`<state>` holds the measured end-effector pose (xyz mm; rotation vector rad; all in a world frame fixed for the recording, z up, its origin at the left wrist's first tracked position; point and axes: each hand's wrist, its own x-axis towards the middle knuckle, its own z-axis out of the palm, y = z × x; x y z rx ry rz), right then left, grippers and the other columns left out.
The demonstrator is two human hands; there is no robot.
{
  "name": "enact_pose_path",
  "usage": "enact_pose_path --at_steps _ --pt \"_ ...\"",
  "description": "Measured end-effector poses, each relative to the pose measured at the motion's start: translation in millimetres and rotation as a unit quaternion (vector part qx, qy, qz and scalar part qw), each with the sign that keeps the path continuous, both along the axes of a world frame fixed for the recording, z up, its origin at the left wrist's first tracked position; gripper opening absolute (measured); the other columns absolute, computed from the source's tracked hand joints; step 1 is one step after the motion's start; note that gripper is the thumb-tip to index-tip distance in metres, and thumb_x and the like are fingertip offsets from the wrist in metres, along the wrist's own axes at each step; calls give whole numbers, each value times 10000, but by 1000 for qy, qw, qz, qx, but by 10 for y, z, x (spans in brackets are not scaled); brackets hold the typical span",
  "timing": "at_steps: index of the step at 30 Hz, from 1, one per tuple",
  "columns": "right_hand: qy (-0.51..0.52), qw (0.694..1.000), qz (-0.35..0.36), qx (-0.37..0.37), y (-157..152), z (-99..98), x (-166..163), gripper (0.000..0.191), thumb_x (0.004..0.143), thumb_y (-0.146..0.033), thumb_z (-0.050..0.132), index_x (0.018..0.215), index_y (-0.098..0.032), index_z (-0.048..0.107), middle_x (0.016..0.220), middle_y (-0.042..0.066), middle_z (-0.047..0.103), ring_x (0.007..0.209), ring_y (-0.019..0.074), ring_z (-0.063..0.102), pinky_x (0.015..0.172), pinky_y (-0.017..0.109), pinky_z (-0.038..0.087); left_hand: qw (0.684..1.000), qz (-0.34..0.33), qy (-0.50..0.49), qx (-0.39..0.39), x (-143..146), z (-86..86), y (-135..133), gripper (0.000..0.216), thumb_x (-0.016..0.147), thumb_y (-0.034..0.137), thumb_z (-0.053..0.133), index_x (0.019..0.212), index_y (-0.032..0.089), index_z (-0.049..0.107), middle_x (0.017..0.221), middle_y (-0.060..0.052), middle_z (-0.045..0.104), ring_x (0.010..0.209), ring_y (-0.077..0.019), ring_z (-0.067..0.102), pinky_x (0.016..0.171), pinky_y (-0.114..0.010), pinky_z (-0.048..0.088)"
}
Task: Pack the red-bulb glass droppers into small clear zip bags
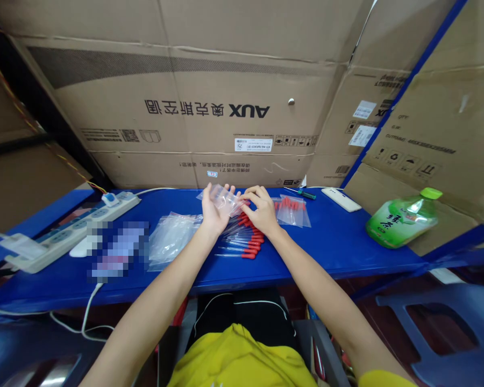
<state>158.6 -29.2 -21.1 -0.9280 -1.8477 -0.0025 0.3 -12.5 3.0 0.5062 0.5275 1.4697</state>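
Observation:
A clear plastic bag (221, 198) lies across the palm of my left hand (214, 214), with the thumb along its side and the fingers partly curled behind it. My right hand (262, 209) pinches the bag's right end with thumb and fingertips. Below both hands is a loose pile of clear droppers with red rubber bulbs (253, 244), their bulbs toward the right. To the left is a stack of flat clear plastic bags (171, 239). Right of my right hand, a clear bag holding red-bulbed droppers (293, 212) rests on the blue table.
A white power strip (78, 228) and a blurred-out phone (121, 250) with a cable occupy the table's left side. At the back right lie a green-handled screwdriver (305, 194) and a white phone-like slab (341, 199). A green drink bottle (401, 220) leans by the cardboard wall (210, 75).

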Motion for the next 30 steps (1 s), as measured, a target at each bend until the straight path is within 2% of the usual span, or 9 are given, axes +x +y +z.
enact_pose_path --at_steps 5,11,14,17,20,23,26,30 --pt "-26 1000 4 -5 15 -18 8 148 974 -249 622 1001 -251 767 1059 67 665 1024 243 593 956 420 500 999 -37 14 29 14 4 -47 431 844 616 669 993 258 480 1215 -106 689 1246 -297 657 872 -421 614" --pt "-46 999 -17 -4 25 -8 44 161 976 -231 607 1035 -255 754 1029 63 701 995 250 603 947 411 494 1000 -8 6 21 18 -31 2 328 842 436 705 976 255 467 1171 -65 686 1216 -249 670 914 -409 609" --pt "-54 998 -31 3 22 -5 46 157 976 -199 574 1001 -238 724 971 61 706 951 251 603 912 399 488 1000 -9 -13 0 14 -33 -3 345 871 500 686 1006 253 487 1217 -80 669 1234 -264 663 933 -429 610" --pt "-46 997 -68 8 12 -15 24 153 948 -155 555 967 -228 689 925 66 684 923 255 594 861 385 484 999 -50 0 -11 75 -29 -68 437 879 618 661 1053 233 546 1248 -119 663 1211 -293 671 927 -435 617" --pt "-55 995 -83 0 -2 -25 -8 156 922 -124 552 953 -227 665 917 67 668 924 258 585 841 380 479 997 -78 15 0 167 -33 -134 399 889 549 683 1066 199 606 1226 -128 690 1105 -262 706 936 -417 613" --pt "-71 995 -71 -9 -10 -16 -21 141 934 -133 563 953 -231 664 930 64 671 943 257 586 846 375 477 998 -62 33 3 205 -51 -130 274 882 378 710 1067 184 652 1176 -109 722 1047 -225 717 937 -375 601" --pt "-68 996 -61 -17 1 6 2 110 971 -199 586 1033 -226 673 995 66 691 989 258 596 890 377 483 999 -27 33 -24 162 -71 -60 198 883 307 698 1035 185 662 1084 -84 730 1058 -204 717 939 -334 586" --pt "-110 989 -78 -66 50 -14 76 214 978 -266 622 1176 -211 683 1148 88 688 1098 275 572 962 397 480 998 36 -31 -38 63 -69 31 140 875 255 711 979 200 634 1054 -48 708 1059 -190 717 1051 -413 556"
